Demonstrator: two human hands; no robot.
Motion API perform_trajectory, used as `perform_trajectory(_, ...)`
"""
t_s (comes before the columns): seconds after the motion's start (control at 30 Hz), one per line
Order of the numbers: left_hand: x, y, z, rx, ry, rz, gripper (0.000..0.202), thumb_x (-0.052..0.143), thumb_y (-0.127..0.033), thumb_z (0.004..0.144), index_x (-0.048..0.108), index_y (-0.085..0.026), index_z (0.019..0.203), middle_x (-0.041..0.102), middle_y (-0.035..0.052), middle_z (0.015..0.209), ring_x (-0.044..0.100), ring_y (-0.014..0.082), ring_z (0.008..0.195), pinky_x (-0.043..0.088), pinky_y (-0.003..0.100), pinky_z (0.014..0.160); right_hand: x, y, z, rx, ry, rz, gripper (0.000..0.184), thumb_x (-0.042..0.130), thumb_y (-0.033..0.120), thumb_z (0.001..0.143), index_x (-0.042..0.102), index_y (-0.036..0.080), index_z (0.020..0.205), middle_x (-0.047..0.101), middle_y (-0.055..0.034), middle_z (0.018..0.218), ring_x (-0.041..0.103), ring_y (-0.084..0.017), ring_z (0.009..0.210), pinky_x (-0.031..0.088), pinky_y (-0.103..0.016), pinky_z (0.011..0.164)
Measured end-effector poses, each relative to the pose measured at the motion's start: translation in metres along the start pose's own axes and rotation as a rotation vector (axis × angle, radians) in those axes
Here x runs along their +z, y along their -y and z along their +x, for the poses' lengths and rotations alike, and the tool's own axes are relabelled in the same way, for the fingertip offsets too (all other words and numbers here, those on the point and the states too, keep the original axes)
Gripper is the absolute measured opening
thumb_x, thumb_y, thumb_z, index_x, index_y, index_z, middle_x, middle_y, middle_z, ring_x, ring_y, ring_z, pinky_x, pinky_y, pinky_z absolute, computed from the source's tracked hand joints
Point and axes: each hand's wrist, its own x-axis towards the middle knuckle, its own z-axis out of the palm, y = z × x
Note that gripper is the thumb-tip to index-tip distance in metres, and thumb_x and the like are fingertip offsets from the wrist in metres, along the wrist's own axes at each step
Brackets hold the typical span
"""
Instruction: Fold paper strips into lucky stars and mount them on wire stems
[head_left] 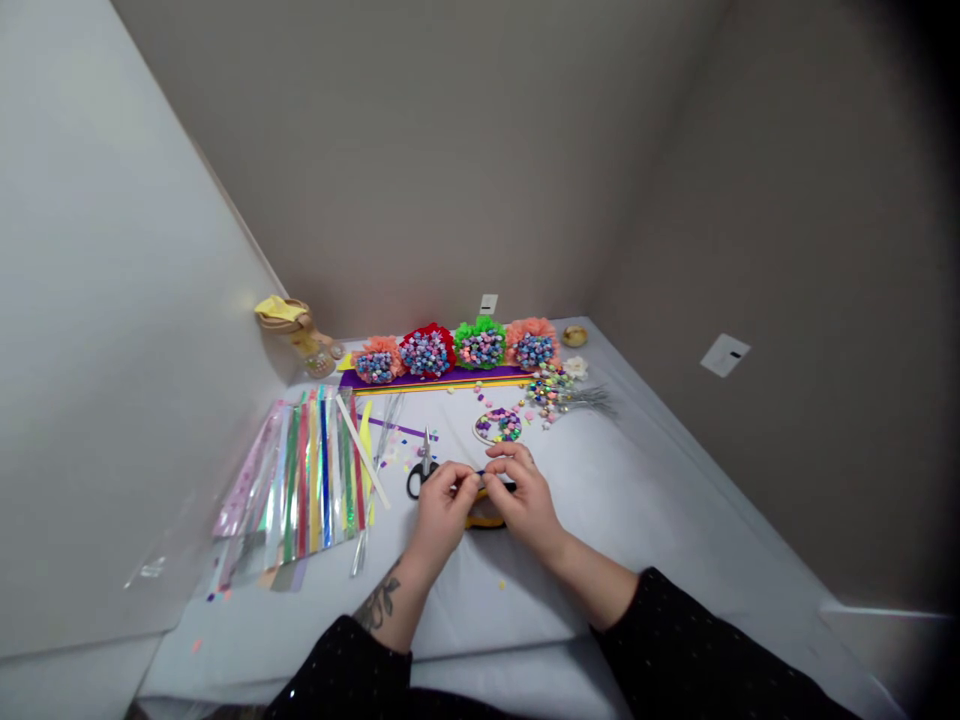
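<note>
My left hand (448, 510) and my right hand (523, 500) meet at the middle of the table, their fingertips pinching a narrow dark paper strip (501, 483) between them. Black-handled scissors (423, 478) lie just beyond my left hand, blades pointing away from me. A yellow and black curled loop (484, 520) sits under my right hand, partly hidden by my fingers. A round hoop filled with small paper stars (497, 426) lies farther ahead.
Several shiny coloured paper strips in clear sleeves (315, 480) lie to the left. Tissue-paper flowers with paper stars (480, 345) line the back, above a purple band (435, 378). Star-tipped wires (559, 395) and scattered stars lie on the white tablecover (637, 520), between pale walls (750, 200).
</note>
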Motion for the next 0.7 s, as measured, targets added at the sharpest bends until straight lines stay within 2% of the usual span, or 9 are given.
perform_trajectory(0.2,0.001,0.004,0.001,-0.08,0.017,-0.074,0.017,0.054,-0.032,0.08,0.057,-0.015,0.075,0.054,0.0,0.069,0.05,0.0125,0.064,0.04,0.022,0.057,-0.002,-0.001,0.004,0.031,0.043,0.052,0.008,0.052,0.017,0.081,0.058,0.02,0.076,0.052,-0.0054,0.091,0.053,-0.019,0.09,0.043,-0.033,0.083)
perform_trajectory(0.43,0.0,0.005,0.003,-0.156,0.001,-0.141,0.024,0.059,-0.033,0.075,0.049,-0.016,0.061,0.044,-0.0049,0.056,0.04,0.0088,0.052,0.033,0.02,0.051,-0.001,0.003,0.006,0.05,0.087,0.069,0.011,0.054,0.017,0.077,0.056,0.019,0.067,0.051,-0.0043,0.084,0.053,-0.017,0.083,0.043,-0.03,0.078)
perform_trajectory(0.7,0.003,0.011,0.003,-0.23,-0.043,-0.26,0.024,0.058,-0.037,0.076,0.048,-0.017,0.066,0.042,-0.0073,0.053,0.036,0.0073,0.047,0.031,0.02,0.049,0.0,0.0,0.004,-0.005,0.07,0.02,0.007,0.056,0.015,0.075,0.058,0.02,0.08,0.054,-0.0048,0.088,0.053,-0.019,0.086,0.043,-0.03,0.072)
